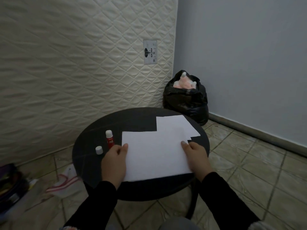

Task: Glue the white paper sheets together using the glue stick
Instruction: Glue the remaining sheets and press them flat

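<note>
A white sheet is pinched at its side edges by the left hand and right hand, thumbs on top, over more paper near the table's right edge. An uncapped glue stick stands by its cap near the left edge.

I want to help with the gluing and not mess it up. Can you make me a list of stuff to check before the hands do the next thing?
1. Glue stick uncapped: ok, its white tip is bare and it stands upright on the round table.
2. Cap within reach: ok, it sits on the table beside the glue stick.
3. Front sheet held steady: ok, the left hand grips its left edge and the right hand its right edge.
4. Other sheets ready: ok, they lie behind, partly under the front sheet.
5. Glue already on the paper: cannot tell, no smear shows.
6. A hand free for the glue stick: not ok, both hold paper.
</note>
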